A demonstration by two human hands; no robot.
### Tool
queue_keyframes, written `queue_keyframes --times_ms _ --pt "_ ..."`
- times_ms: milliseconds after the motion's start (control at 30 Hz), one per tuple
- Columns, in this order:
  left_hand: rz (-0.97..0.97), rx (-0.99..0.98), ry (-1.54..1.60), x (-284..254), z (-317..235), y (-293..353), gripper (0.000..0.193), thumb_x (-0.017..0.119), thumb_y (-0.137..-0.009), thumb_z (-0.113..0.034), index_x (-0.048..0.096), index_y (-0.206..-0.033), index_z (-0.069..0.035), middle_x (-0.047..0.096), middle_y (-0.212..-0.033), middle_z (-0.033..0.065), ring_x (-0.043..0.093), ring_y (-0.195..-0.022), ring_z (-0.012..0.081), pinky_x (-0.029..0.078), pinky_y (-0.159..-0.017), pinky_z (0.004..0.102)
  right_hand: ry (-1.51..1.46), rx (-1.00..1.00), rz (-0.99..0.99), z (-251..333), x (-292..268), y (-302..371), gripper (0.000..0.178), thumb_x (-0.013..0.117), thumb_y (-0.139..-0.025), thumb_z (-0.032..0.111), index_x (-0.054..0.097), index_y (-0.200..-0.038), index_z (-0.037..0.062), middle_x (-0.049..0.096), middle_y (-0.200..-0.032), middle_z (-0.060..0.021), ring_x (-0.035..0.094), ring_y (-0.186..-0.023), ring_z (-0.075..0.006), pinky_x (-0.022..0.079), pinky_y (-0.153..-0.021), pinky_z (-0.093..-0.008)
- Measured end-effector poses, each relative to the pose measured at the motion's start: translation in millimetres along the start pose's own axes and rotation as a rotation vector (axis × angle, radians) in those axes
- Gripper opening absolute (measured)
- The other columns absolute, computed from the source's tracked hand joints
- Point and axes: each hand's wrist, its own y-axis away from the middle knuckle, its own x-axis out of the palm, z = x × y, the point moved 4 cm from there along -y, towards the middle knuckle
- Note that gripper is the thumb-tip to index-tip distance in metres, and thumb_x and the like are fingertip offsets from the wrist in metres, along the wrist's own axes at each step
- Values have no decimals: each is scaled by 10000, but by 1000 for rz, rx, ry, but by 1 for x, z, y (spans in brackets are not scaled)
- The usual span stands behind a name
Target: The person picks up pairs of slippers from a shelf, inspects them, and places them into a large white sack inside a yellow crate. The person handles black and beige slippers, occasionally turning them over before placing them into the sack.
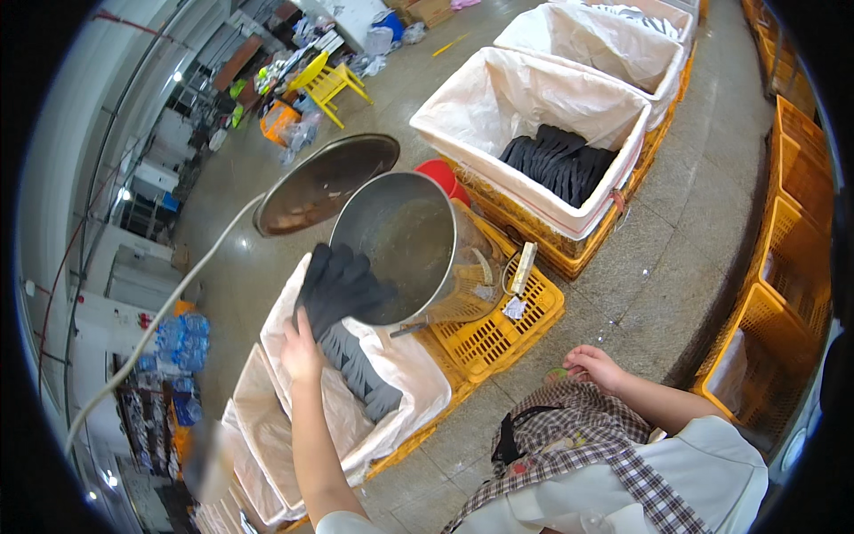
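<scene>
My left hand (302, 349) is closed on a bunch of dark gloves (333, 283). The bunch hangs at the near left rim of a large metal pot (458, 267), partly over its opening. Beneath the bunch, grey gloves (363, 378) lie in a stack inside a bin lined with white cloth (418, 378). My right hand (594, 367) is curled closed in front of my checked apron (569, 418), with nothing visible in it. Beyond the pot, a round metal lid (329, 182) is tilted up.
The pot stands on yellow plastic crates (498, 343), beside a red bucket (442, 175). Another lined bin (534, 98) at the upper right holds black gloves (560, 165). Orange crates (756, 347) line the right side. A yellow chair (329, 84) stands farther back.
</scene>
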Motion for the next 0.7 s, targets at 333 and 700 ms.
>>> queue_keyframes --times_ms 333,700 --pt "-123 -419 242 16 26 56 649 705 -695 -110 421 -1279 -101 534 -1071 195 610 -817 369 530 -656 416 99 55 101 -3 23 -3 162 542 -906 270 558 -970 122 627 -929 2 586 -799 -103 456 -677 -246" --pt "-603 -1779 2485 26 20 334 415 648 -835 -194 532 -1179 8 597 -1158 159 572 -1077 301 475 -928 435 493 275 381 -18 104 -33 133 535 -903 220 535 -953 97 611 -916 -56 583 -791 -162 456 -650 -289"
